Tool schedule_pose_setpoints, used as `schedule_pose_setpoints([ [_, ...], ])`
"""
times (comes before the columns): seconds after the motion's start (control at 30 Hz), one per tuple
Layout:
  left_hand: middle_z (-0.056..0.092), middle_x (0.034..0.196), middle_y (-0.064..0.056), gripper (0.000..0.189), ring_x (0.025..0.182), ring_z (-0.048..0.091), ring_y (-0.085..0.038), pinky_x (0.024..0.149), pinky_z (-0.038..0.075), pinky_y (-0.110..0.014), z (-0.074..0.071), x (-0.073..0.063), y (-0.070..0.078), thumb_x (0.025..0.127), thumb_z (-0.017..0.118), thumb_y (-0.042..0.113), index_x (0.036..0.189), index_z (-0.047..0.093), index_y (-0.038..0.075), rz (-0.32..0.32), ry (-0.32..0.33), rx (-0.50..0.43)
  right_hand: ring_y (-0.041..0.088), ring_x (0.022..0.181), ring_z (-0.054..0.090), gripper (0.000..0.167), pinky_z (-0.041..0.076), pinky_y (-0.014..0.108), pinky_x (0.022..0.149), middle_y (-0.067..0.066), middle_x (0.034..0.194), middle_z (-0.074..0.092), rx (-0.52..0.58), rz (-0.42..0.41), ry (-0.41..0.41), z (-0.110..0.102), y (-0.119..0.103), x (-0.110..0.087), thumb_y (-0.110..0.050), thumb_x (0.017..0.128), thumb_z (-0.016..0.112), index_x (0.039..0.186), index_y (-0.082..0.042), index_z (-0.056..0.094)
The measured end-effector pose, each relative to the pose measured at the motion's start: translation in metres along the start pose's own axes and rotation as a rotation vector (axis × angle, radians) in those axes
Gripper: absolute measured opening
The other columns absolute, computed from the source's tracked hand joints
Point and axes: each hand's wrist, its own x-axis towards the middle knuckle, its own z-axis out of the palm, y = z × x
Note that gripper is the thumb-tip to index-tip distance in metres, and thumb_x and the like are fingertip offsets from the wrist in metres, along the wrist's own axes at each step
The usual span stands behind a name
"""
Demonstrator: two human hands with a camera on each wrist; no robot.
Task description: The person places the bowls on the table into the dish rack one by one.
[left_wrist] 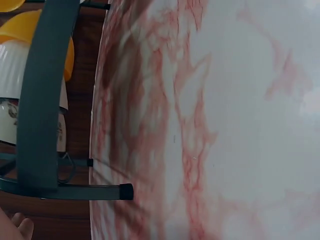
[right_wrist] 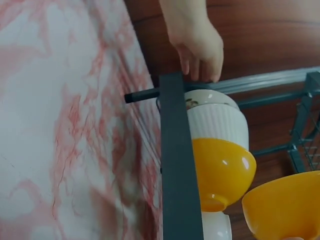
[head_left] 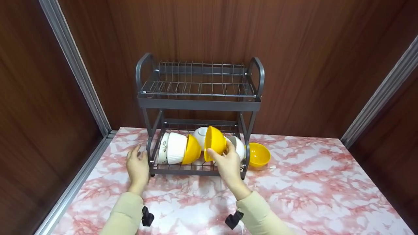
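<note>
My right hand [head_left: 228, 164] grips a yellow bowl [head_left: 214, 143] tilted on its side, thumb near its rim, at the lower tier of a dark two-tier dish rack [head_left: 199, 105]. That bowl [right_wrist: 282, 205] also shows at lower right in the right wrist view. To its left on the lower tier, a second yellow bowl [head_left: 193, 150] leans against a white ribbed bowl [head_left: 176, 148] and a leaf-patterned white bowl [head_left: 162, 150]. Beside the rack's left side is my left hand [head_left: 137, 166], fingers loosely bent, holding nothing; whether it touches the frame I cannot tell.
White bowls stand at the back [head_left: 198, 133] and right [head_left: 240, 148] of the lower tier. A yellow bowl [head_left: 260, 155] sits on the marbled table [head_left: 310, 182] right of the rack. Wire slots fill the upper tier. Wooden panels [head_left: 310, 81] enclose the table.
</note>
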Motion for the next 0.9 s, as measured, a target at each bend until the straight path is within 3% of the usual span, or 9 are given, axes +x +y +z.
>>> schedule_pose_setpoints([
  [0.17,0.059,0.119,-0.025,0.034,0.101,0.060,-0.036,0.091,0.048,-0.042,0.000,0.001,-0.005,0.090,0.055,0.005,0.123,0.054,-0.004,-0.016,-0.056,0.031,0.026,0.102,0.061,0.066,0.052,0.035,0.088,0.020,0.115,0.061,-0.139,-0.009,0.001,0.013,0.005,-0.001,-0.021,0.074,0.077,0.126,0.006,0.046],
  [0.47,0.063,0.113,-0.023,0.033,0.103,0.059,-0.035,0.093,0.045,-0.043,0.002,0.002,-0.005,0.091,0.055,0.007,0.123,0.057,0.001,-0.018,-0.106,0.036,0.027,0.100,0.061,0.069,0.050,0.038,0.091,0.021,0.113,0.062,-0.237,0.004,0.028,0.033,0.018,0.002,-0.024,0.074,0.076,0.128,0.006,0.045],
  [0.67,0.061,0.116,-0.024,0.037,0.105,0.057,-0.036,0.095,0.043,-0.045,0.003,0.001,-0.009,0.091,0.055,0.011,0.127,0.054,0.004,-0.028,-0.144,0.062,0.027,0.110,0.057,0.076,0.046,0.038,0.098,0.022,0.123,0.056,-0.214,0.036,0.016,0.044,0.029,0.005,-0.022,0.076,0.075,0.135,0.006,0.037],
  [0.9,0.060,0.114,-0.026,0.036,0.109,0.055,-0.039,0.097,0.041,-0.046,0.003,0.000,-0.010,0.090,0.056,0.011,0.126,0.056,0.005,-0.031,-0.133,0.069,0.026,0.097,0.061,0.064,0.051,0.037,0.087,0.021,0.109,0.063,-0.219,0.035,0.031,0.049,0.036,0.007,-0.022,0.077,0.075,0.126,0.006,0.044],
])
